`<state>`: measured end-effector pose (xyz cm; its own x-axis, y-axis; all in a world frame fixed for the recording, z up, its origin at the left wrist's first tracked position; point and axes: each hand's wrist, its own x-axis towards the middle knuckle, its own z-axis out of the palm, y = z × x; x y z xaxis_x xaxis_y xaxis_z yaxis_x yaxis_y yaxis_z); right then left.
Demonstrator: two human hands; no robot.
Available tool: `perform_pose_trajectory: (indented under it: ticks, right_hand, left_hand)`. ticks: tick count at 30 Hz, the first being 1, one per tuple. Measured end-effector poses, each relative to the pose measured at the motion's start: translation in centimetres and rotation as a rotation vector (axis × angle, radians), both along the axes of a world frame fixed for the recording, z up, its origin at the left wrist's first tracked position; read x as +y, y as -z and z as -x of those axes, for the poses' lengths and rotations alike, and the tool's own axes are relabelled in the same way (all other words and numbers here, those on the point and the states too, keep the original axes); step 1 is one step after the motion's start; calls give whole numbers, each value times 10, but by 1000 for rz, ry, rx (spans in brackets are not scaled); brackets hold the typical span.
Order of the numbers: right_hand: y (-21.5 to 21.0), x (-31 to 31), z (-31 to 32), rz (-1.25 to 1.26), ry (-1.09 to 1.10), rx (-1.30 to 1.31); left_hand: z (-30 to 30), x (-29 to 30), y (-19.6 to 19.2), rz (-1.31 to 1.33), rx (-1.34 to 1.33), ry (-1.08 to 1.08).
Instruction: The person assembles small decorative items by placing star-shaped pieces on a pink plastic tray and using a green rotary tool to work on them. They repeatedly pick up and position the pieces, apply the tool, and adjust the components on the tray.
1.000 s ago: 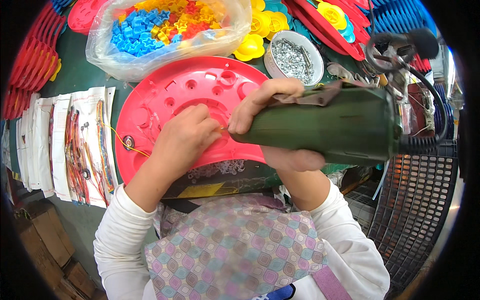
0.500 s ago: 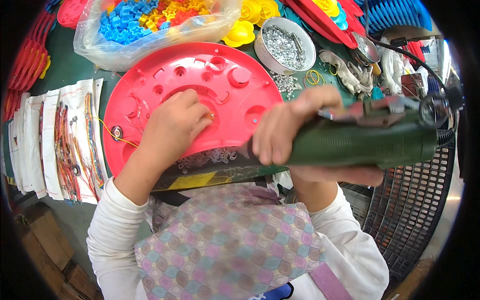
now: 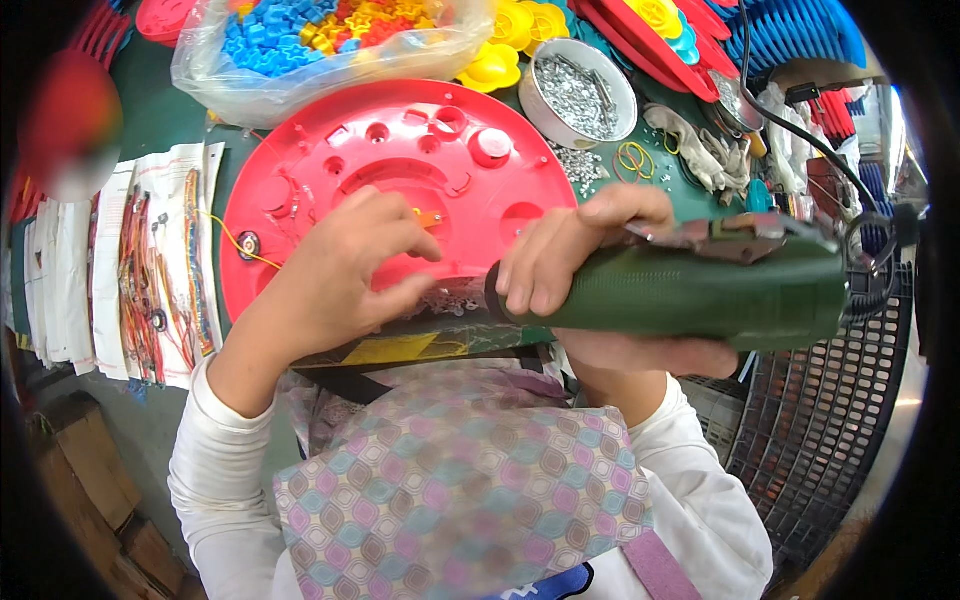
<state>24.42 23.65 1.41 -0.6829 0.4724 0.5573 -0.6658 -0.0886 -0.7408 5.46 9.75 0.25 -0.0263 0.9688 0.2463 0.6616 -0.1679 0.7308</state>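
A round-edged pinkish-red plastic shell (image 3: 330, 115) lies hollow side up on the table, with raised posts and round recesses. Over its near part is my left hand (image 3: 345, 275), thumb and fingers apart, nothing visible between them. Just beyond its fingers a small orange piece (image 3: 429, 218) sits in the shell. My right hand (image 3: 560, 250) is wrapped round a green corded electric screwdriver (image 3: 700, 295), held sideways with its nose pointing left near the shell's edge. A small round speaker-like part (image 3: 248, 245) on yellow wire rests at the shell's left side.
A clear bag (image 3: 270, 100) of colourful star-shaped pieces and a white bowl (image 3: 528, 100) of screws stand behind. Wire bundles (image 3: 140, 270) lie on white papers at left. Gloves (image 3: 690, 150) and a rubber band (image 3: 634, 160) are at right, above a black crate (image 3: 810, 400).
My left hand has lifted off the small orange piece and its fingers have spread. The screwdriver has shifted slightly left. A blurred red round shape has appeared at the far left.
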Motion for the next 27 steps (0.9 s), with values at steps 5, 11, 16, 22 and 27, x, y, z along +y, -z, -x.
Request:
perform_pose_trajectory:
  ticks: [5, 11, 16, 22, 27]
  right_hand:
    - [-11, -7, 40, 16, 4, 52]
    - [-1, -2, 74, 33, -57, 71]
    - [-3, -4, 78, -16, 5, -185]
    - [-10, -20, 85, -27, 128, -415]
    - [4, -16, 90, -77, 12, -350]
  left_hand:
    - [17, -10, 2, -43, 85, -19]
    - [27, -17, 12, -182, 227, -186]
    - [26, -20, 20, -202, 361, -315]
    - [13, -16, 24, -53, 427, -375]
    - [14, -13, 24, -45, 379, -400]
